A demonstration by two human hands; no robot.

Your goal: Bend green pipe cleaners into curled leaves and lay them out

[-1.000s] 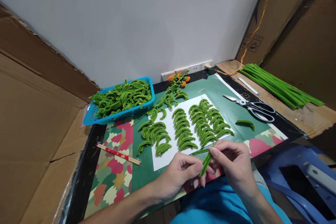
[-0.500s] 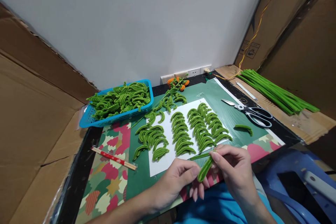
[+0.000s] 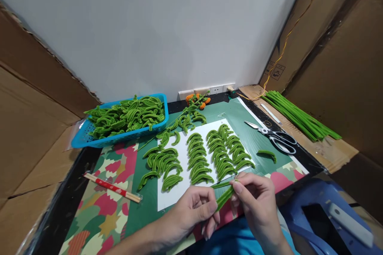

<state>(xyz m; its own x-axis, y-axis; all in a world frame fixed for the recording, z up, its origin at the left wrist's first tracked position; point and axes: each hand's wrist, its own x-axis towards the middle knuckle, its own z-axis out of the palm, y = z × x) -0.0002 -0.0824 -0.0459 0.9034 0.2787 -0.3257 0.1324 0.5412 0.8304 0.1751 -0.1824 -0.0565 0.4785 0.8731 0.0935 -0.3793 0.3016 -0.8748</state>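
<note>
Between my two hands is a folded green pipe cleaner (image 3: 225, 198). My left hand (image 3: 191, 213) pinches its lower looped end between thumb and fingers. At the upper end, the thumb and fingertips of my right hand (image 3: 257, 199) close on it. One thin strand (image 3: 220, 185) sticks out leftward from the right fingertips. Just beyond my hands, a white sheet (image 3: 167, 203) bears rows of curved green pipe-cleaner leaves (image 3: 199, 159). A single curved leaf (image 3: 267, 153) lies apart on the green mat, to the right.
A blue basket (image 3: 119, 138) heaped with green leaves stands at the back left. Wrapped chopsticks (image 3: 112, 187) lie at left, scissors (image 3: 273, 135) at right. Straight green pipe cleaners (image 3: 299, 115) and a white pen (image 3: 271, 113) rest on cardboard. An orange-flowered stem (image 3: 197, 99) lies by the wall.
My left hand now covers the looped end of the pipe cleaner, which showed free before. The whole view has shifted, so the table's things appear further left and slightly lower.
</note>
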